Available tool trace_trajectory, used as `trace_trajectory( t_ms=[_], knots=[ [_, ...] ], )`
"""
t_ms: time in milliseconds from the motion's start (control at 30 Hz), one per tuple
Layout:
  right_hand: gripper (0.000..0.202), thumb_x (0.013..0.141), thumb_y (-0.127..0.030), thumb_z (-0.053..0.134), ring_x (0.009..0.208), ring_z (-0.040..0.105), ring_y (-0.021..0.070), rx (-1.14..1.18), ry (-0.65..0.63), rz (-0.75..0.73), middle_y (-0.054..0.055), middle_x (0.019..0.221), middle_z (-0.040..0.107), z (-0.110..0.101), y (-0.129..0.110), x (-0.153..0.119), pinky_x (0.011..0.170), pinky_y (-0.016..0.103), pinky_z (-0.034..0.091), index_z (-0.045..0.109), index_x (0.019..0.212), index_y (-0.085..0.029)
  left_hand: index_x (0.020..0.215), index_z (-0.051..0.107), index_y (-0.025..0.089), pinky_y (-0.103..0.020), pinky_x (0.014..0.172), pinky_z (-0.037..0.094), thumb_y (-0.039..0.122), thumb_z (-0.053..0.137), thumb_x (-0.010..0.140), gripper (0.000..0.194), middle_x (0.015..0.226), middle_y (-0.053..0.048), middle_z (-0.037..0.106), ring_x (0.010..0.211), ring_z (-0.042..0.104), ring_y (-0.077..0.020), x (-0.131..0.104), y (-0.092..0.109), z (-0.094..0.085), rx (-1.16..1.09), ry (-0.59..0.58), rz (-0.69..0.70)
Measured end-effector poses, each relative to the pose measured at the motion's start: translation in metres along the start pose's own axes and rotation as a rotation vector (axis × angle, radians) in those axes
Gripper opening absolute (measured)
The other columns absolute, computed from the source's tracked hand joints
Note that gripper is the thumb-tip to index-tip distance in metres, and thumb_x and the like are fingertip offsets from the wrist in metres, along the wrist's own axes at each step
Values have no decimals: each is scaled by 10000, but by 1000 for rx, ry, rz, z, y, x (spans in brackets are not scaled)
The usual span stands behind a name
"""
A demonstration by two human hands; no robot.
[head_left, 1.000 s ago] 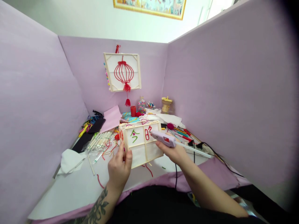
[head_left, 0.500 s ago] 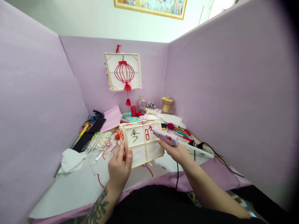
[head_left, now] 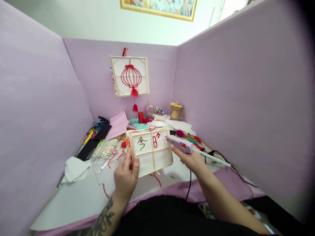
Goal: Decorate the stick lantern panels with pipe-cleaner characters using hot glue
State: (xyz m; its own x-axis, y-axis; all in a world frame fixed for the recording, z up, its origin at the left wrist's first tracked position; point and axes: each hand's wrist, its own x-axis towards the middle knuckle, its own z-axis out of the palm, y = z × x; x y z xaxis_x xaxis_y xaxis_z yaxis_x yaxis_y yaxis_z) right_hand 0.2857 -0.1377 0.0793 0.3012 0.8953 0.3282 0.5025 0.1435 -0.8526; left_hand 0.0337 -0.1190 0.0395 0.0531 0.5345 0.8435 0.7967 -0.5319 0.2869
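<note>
My left hand [head_left: 126, 172] grips the lower left corner of a white paper box with a pale stick frame [head_left: 144, 163]. The front is split into four panels; green strands form a character [head_left: 142, 143] at upper left, and red strands form marks [head_left: 155, 141] at upper right. In my right hand [head_left: 190, 159] is a lilac glue gun [head_left: 180, 144] with a long white glue stick [head_left: 213, 157] out of its back. Its nozzle is close to the box's upper right edge; whether it touches cannot be told.
A framed panel with a red lantern [head_left: 131, 77] hangs on the back wall. Behind the box are a red cylinder [head_left: 140, 117], a jar of colourful balls [head_left: 149, 111] and pens. Wrapped sticks [head_left: 105, 149] lie left, white cloth [head_left: 76, 168] nearer. A black cord [head_left: 189, 186] hangs below my right hand.
My right hand and the glue gun have moved right, so the nozzle is off the red marks and near the box's right edge. My left hand and the box have barely moved.
</note>
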Motion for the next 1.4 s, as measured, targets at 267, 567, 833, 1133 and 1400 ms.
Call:
trace_trajectory(
  t_ms=[267, 567, 833, 1133, 1400],
  knots=[
    [311, 776, -514, 635, 712, 649, 252, 10, -7, -31, 25, 738, 686, -1, 0, -2, 533, 334, 507, 680, 925, -244, 1280, 565, 103, -219, 524, 453, 384, 457, 953, 445, 629, 1, 649, 510, 585, -115, -1, -2, 1, -8, -5, -24],
    [339, 789, -523, 621, 712, 630, 225, 22, -47, -47, 38, 808, 678, 3, -7, -3, 569, 324, 498, 659, 959, -232, 1267, 571, 88, -218, 518, 440, 382, 464, 948, 447, 633, -4, 645, 516, 582, -117, -2, -3, 1, -11, -13, -33],
    [396, 832, -545, 525, 719, 610, 240, -200, 84, -41, 48, 792, 658, -13, 32, 7, 669, 362, 473, 584, 1019, -200, 1261, 591, 102, -244, 590, 457, 434, 451, 930, 489, 623, -1, 627, 567, 583, -143, 6, -4, 0, -52, -63, -175],
    [534, 805, -127, 542, 1191, 510, 328, -755, -539, -172, 207, 1237, 582, -3, 86, 5, 976, 418, 379, 503, 1338, -120, 1337, 551, 131, -232, 602, 399, 421, 449, 923, 516, 594, 45, 507, 572, 485, -116, 29, -5, -4, -154, -114, -395],
    [174, 865, -239, 555, 984, 585, 231, -616, -571, -239, 104, 998, 643, 46, 39, -25, 875, 320, 431, 701, 936, -177, 1333, 563, 140, -231, 591, 382, 443, 456, 918, 525, 587, 44, 483, 565, 449, -113, 35, -13, -3, -221, -75, -472]
  ],
)
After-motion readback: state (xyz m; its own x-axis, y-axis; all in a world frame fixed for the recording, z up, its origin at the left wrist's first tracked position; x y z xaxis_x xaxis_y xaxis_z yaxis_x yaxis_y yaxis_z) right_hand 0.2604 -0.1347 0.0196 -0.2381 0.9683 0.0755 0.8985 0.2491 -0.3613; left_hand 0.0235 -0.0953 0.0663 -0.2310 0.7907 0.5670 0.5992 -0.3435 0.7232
